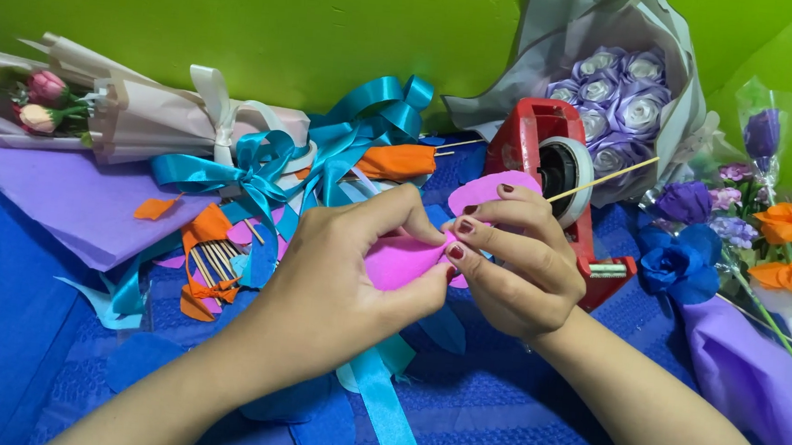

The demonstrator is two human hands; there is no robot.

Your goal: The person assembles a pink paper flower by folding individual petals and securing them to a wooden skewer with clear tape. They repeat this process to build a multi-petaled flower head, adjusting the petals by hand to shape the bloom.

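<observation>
At frame center, the left hand (340,275) and right hand (515,265) both pinched 1 pink petal (398,260); the right also gripped a thin stick (602,180) before the red tape dispenser (552,155).

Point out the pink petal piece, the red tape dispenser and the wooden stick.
pink petal piece (398,258), head view, flat middle between the hands
red tape dispenser (535,130), head view, upper red body
wooden stick (611,176), head view, mid-shaft

One head-worn view looks down and forward from close above the blue woven table mat (512,420), facing the flat green wall (290,16); both forearms enter from the bottom edge.
</observation>
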